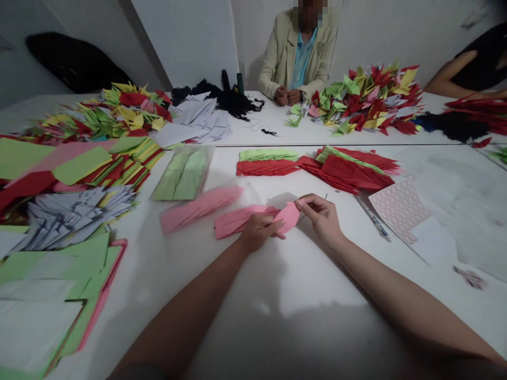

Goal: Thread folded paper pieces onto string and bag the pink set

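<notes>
A large white table fills the room in front of plain white walls, and a thin seam divides it across the middle. On its far half lie two wide piles of folded paper pieces in red, green and yellow. A person in a pale jacket sits behind them with the hands together. Nearer, there are flat stacks of red paper and a sheet of small pink labels; the print on it is too small to read. Near the middle of the near half is the pink folded paper, matte, with sharp creases and a slanted edge, at the end of a long pink strip. The left hand is curled closed over it, with the thumb on top. The right hand pinches its right corner between thumb and forefinger, the other fingers loosely bent.
</notes>
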The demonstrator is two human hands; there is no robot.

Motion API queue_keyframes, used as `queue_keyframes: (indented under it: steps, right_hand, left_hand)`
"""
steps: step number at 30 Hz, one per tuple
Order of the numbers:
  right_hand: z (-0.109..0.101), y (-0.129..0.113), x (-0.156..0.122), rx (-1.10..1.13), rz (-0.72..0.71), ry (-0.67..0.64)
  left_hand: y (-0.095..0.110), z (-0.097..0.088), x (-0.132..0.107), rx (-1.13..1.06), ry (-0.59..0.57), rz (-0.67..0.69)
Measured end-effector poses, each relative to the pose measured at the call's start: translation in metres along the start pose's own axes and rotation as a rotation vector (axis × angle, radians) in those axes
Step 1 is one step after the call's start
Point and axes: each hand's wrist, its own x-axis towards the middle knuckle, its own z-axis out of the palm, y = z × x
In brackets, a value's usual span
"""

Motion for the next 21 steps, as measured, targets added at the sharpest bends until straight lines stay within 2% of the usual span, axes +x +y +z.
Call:
queue_keyframes:
  steps: [6,8,12,15,18,21]
  right_hand:
    - [-0.004,0.006,0.006,0.084,-0.025,0.072]
    - [-0.007,0.007,0.007,0.085,-0.046,0.026]
    - [-0.01,0.008,0.005,-0.048,-0.035,-0.183]
    - [-0.011,0.01,0.004,-0.163,-0.058,-0.2]
    - [-0.016,0.007,0.006,-0.309,-0.187,-0.123]
    - [-0.022,0.0,0.008,-0.466,-0.415,-0.059]
  left_hand:
    - [-0.001,0.0,0.001,0.047,0.051,0.016]
    - [0.0,0.001,0.001,0.075,0.088,0.045]
    - [0.0,0.002,0.002,0.099,0.118,0.121]
    - [-0.003,0.004,0.002,0.083,0.195,0.164]
    - [-0.004,0.006,0.001,0.098,0.335,0.206]
    - [-0.004,0.007,-0.001,0.26,0.452,0.327]
